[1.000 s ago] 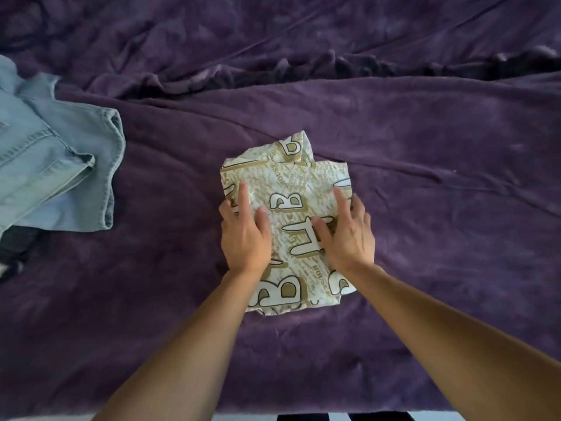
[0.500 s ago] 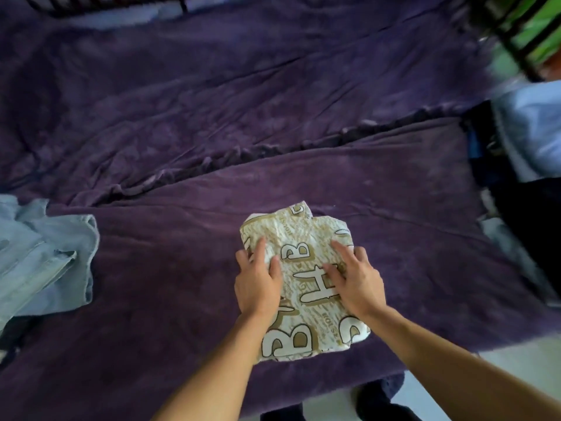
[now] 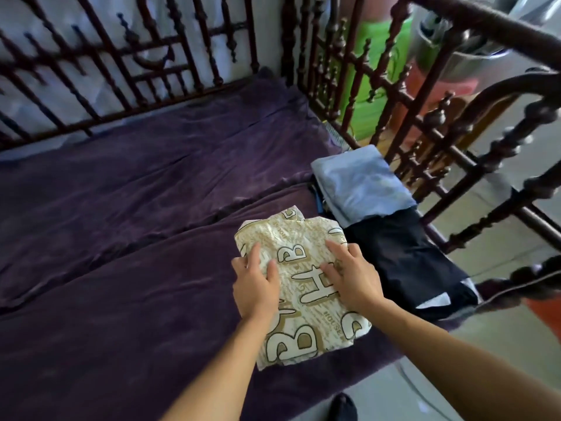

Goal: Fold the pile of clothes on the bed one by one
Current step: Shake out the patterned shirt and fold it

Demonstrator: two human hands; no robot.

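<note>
A folded cream and gold garment (image 3: 299,299) printed with large letters lies on the purple bed cover (image 3: 136,268) near the bed's front edge. My left hand (image 3: 256,284) rests flat on its left side with straight fingers. My right hand (image 3: 352,276) lies flat on its right side, fingers spread. Just to the right sit a folded light blue garment (image 3: 361,185) and a folded black garment (image 3: 403,262), stacked beside the footboard.
A dark carved wooden bed frame (image 3: 431,117) rails the far side and right end of the bed. Beyond it stand a green object (image 3: 376,80) and a metal pot (image 3: 473,56). The floor (image 3: 394,390) shows below the front edge.
My view has swung right and up, so the denim piece at the left has left the frame and the folded stack has come in. Both hands stay flat on the printed garment, which has shifted right toward the stack.
</note>
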